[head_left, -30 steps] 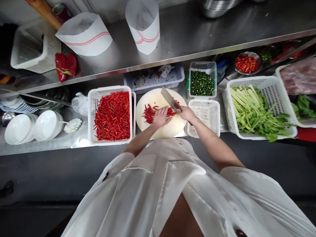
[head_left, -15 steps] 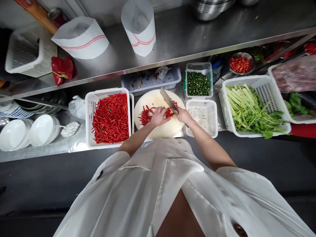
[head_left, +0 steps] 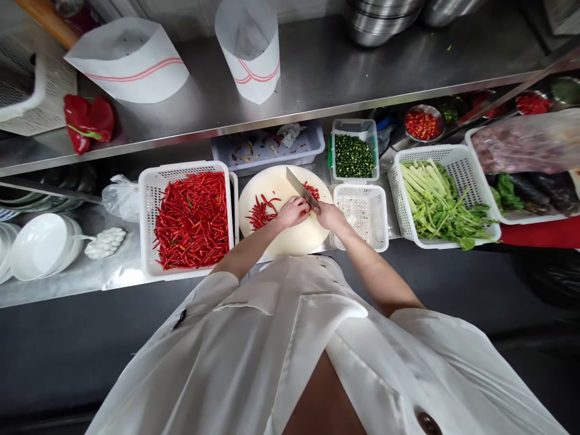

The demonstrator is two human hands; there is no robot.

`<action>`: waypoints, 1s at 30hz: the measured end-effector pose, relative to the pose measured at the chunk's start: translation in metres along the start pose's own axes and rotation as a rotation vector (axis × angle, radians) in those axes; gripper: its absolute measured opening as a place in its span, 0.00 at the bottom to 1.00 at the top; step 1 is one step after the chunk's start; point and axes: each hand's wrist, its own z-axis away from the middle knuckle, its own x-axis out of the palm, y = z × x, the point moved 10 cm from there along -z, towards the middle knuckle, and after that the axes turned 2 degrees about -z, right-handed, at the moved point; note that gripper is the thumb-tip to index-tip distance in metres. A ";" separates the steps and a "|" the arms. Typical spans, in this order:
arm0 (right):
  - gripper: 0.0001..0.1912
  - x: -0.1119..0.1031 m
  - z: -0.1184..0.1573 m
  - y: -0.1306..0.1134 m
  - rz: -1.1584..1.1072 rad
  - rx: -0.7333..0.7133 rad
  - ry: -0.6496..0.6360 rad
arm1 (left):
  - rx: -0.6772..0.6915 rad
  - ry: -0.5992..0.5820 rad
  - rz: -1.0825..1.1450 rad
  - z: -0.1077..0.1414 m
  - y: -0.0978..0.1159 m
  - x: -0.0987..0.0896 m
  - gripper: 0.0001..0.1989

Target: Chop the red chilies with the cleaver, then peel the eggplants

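Observation:
My right hand (head_left: 331,217) is closed round the handle of a cleaver (head_left: 301,186), whose blade points up and left over a round white cutting board (head_left: 281,243). My left hand (head_left: 292,212) lies on the board just left of the blade. Its fingers are curled over red chilies, mostly hidden, with a few red bits at the fingertips. Whole red chilies (head_left: 261,214) lie loose at the board's left side. Beyond the blade, a small heap of chopped red chili (head_left: 312,191) sits near the board's right edge.
A white basket (head_left: 186,273) of red chilies stands left of the board. To the right are a small white basket (head_left: 384,211), a tub of chopped green pieces (head_left: 354,156) and a basket of leafy green stalks (head_left: 430,199). A steel shelf (head_left: 312,72) overhangs the back.
My left hand has drawn its fingers in over the chilies, close to the blade. The chopped heap now shows beyond the cleaver. The whole view has shifted slightly.

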 end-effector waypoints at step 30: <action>0.25 0.003 -0.014 -0.031 0.022 0.087 -0.010 | 0.008 0.001 0.119 0.011 -0.011 0.005 0.10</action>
